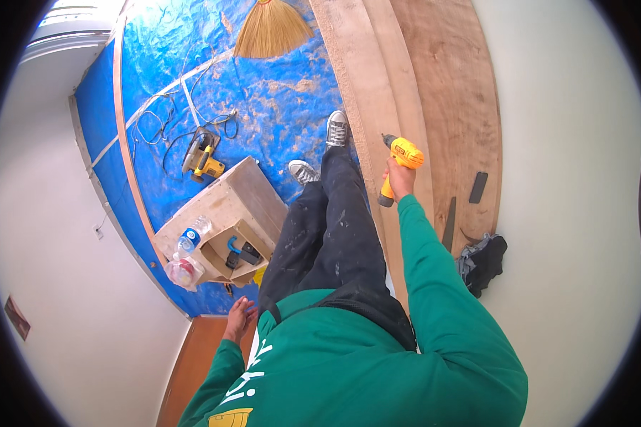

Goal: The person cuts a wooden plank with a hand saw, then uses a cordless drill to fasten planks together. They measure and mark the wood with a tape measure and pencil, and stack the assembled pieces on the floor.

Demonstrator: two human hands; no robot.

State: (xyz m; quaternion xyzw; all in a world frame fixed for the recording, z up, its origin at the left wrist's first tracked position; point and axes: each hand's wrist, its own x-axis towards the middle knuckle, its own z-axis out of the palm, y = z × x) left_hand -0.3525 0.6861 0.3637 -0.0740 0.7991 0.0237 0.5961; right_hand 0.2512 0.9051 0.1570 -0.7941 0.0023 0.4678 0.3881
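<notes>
A yellow and black cordless drill is in my right hand, whose fingers wrap round its grip. It is held over the long wooden boards on the right, its chuck pointing away from me. My left hand hangs low beside my left hip, empty, with its fingers loosely apart. Closest to that hand is a wooden crate bearing a small open box. Inside the small box lie dark tool parts and something blue. A clear water bottle and a plastic bag are beside it.
A circular saw with its cord lies on the dusty blue tarp. A straw broom is at the far end. On the boards are a handsaw, a black flat phone-like object and dark cloth near the right wall.
</notes>
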